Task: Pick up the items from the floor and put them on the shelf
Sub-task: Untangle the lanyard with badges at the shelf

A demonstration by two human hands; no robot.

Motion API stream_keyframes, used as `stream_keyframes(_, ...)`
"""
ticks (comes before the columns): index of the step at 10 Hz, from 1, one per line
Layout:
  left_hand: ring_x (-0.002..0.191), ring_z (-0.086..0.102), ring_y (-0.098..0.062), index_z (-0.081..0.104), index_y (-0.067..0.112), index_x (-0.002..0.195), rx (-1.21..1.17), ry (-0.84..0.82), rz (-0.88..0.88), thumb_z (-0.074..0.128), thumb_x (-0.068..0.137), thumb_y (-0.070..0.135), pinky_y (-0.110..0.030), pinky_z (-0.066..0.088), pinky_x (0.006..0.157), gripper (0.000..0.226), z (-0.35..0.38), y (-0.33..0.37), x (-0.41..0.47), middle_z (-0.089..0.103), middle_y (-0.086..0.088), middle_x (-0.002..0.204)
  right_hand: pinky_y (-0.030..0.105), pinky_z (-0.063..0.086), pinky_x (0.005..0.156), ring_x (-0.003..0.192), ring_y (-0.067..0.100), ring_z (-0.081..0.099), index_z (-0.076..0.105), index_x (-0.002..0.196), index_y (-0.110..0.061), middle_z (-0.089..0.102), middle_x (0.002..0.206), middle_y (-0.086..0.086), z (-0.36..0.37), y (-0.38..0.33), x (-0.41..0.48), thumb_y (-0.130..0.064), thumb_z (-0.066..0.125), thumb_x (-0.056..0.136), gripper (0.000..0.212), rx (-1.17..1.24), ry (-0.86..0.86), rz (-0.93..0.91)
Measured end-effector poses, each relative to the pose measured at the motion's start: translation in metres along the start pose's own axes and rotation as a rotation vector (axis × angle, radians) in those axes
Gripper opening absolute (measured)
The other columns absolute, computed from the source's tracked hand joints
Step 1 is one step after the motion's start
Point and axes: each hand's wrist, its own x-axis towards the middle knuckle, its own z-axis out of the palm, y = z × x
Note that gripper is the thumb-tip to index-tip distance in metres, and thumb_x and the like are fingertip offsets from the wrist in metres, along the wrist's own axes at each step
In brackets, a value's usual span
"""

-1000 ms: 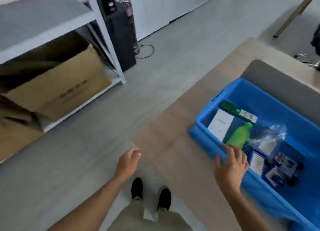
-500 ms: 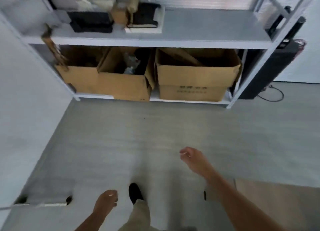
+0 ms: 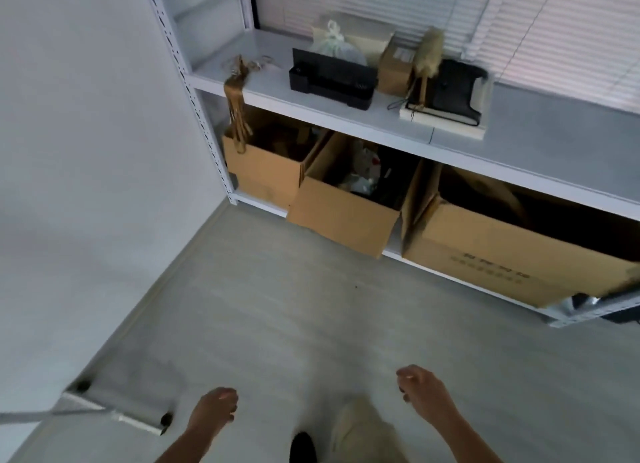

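Note:
The grey metal shelf [image 3: 381,121] runs across the upper half of the view. On its middle board lie a black tray [image 3: 332,81], a white plastic bag [image 3: 334,45], a small brown box [image 3: 396,67], a feather duster [image 3: 429,57], a black pouch on a book [image 3: 453,91] and a tan strap [image 3: 237,91] hanging over the edge. My left hand [image 3: 213,416] hangs low at the bottom, fingers loosely curled, holding nothing. My right hand [image 3: 420,390] is also low, loosely curled and empty. Both hands are well short of the shelf.
Three open cardboard boxes [image 3: 343,209] stand on the bottom board; the middle one juts over the floor. A white wall [image 3: 86,150] closes the left side. A metal frame foot with black caps [image 3: 145,424] lies on the floor at lower left. Blinds cover the window behind.
The view swung from the blue bin on the rug to the shelf, then drew closer and leftward. My right hand left the bin's rim; both hands dropped low and stay empty.

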Motion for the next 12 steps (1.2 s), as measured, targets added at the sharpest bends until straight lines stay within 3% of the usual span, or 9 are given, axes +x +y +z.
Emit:
stream_keyframes(1, 0.045, 0.060, -0.015, 0.063, -0.009, 0.103, 0.002, -0.111, 0.058, 0.050, 0.094, -0.012, -0.012, 0.037, 0.032, 0.016, 0.023, 0.085, 0.018, 0.062, -0.010, 0.062, 0.032, 0.054, 0.080, 0.088, 0.020, 0.071, 0.062, 0.082, -0.037, 0.072, 0.096, -0.001, -0.003, -0.003, 0.041, -0.027, 0.059, 0.092, 0.014, -0.030, -0.023, 0.087)
stream_keyframes(2, 0.054, 0.059, -0.017, 0.061, -0.002, 0.106, -0.003, -0.123, 0.154, 0.049, 0.095, -0.010, -0.008, 0.034, 0.033, 0.018, 0.034, 0.180, 0.050, 0.060, -0.011, 0.071, 0.035, 0.052, 0.087, 0.095, 0.025, 0.069, 0.062, 0.072, -0.035, 0.068, 0.091, -0.002, -0.011, -0.018, 0.092, -0.021, 0.062, 0.092, 0.025, -0.093, -0.068, 0.170)
stream_keyframes(4, 0.068, 0.055, -0.019, 0.063, -0.001, 0.113, 0.038, -0.052, 0.200, 0.052, 0.096, -0.004, -0.007, 0.038, 0.038, 0.021, 0.021, 0.327, 0.132, 0.061, -0.019, 0.094, 0.034, 0.055, 0.073, 0.065, 0.021, 0.065, 0.070, 0.077, -0.017, 0.069, 0.069, 0.003, -0.052, -0.140, 0.190, -0.014, 0.066, 0.090, 0.014, 0.006, -0.061, 0.261)
stream_keyframes(5, 0.066, 0.054, -0.020, 0.063, -0.003, 0.110, 0.083, -0.031, 0.201, 0.052, 0.095, -0.006, -0.009, 0.038, 0.039, 0.019, -0.008, 0.372, 0.162, 0.060, -0.017, 0.088, 0.042, 0.058, 0.071, 0.058, 0.024, 0.063, 0.072, 0.082, -0.007, 0.067, 0.057, 0.005, -0.062, -0.232, 0.245, -0.011, 0.069, 0.088, 0.008, 0.035, -0.084, 0.223)
stream_keyframes(7, 0.074, 0.065, -0.027, 0.069, 0.001, 0.107, 0.089, 0.084, 0.071, 0.059, 0.095, 0.005, -0.034, 0.055, 0.072, 0.017, -0.095, 0.404, 0.244, 0.069, -0.011, 0.083, 0.040, 0.053, 0.088, 0.099, 0.029, 0.067, 0.065, 0.104, -0.014, 0.071, 0.105, 0.010, -0.069, -0.459, 0.340, -0.035, 0.058, 0.091, 0.025, -0.054, -0.162, -0.008)
stream_keyframes(8, 0.076, 0.067, -0.031, 0.072, 0.002, 0.101, 0.096, 0.103, 0.005, 0.062, 0.092, 0.004, -0.048, 0.056, 0.084, 0.014, -0.138, 0.415, 0.287, 0.071, -0.014, 0.081, 0.041, 0.051, 0.088, 0.096, 0.030, 0.064, 0.063, 0.094, -0.014, 0.067, 0.100, 0.012, -0.066, -0.578, 0.358, -0.027, 0.050, 0.095, 0.018, -0.094, -0.153, -0.158)
stream_keyframes(10, 0.071, 0.060, -0.028, 0.069, -0.009, 0.100, 0.140, 0.065, 0.017, 0.058, 0.091, -0.004, -0.038, 0.049, 0.071, 0.015, -0.216, 0.514, 0.364, 0.066, -0.015, 0.071, 0.030, 0.047, 0.082, 0.093, 0.020, 0.059, 0.067, 0.109, -0.022, 0.062, 0.100, 0.001, -0.043, -0.764, 0.398, -0.031, 0.056, 0.096, 0.019, 0.207, -0.117, -0.190)
stream_keyframes(11, 0.083, 0.067, -0.031, 0.069, 0.000, 0.103, 0.255, 0.016, 0.110, 0.064, 0.085, 0.008, -0.044, 0.054, 0.082, 0.021, -0.245, 0.587, 0.392, 0.071, -0.011, 0.084, 0.034, 0.051, 0.092, 0.094, 0.022, 0.062, 0.060, 0.094, -0.026, 0.067, 0.108, 0.007, -0.014, -0.811, 0.449, -0.058, 0.078, 0.062, 0.048, 0.377, -0.181, -0.170)
stream_keyframes(12, 0.098, 0.069, -0.028, 0.065, 0.017, 0.108, 0.362, 0.012, 0.210, 0.059, 0.092, 0.015, -0.032, 0.055, 0.079, 0.018, -0.252, 0.666, 0.403, 0.070, -0.010, 0.102, 0.039, 0.050, 0.097, 0.107, 0.027, 0.064, 0.058, 0.123, -0.016, 0.066, 0.121, 0.012, 0.027, -0.863, 0.510, -0.056, 0.089, 0.048, 0.091, 0.634, -0.169, -0.051)
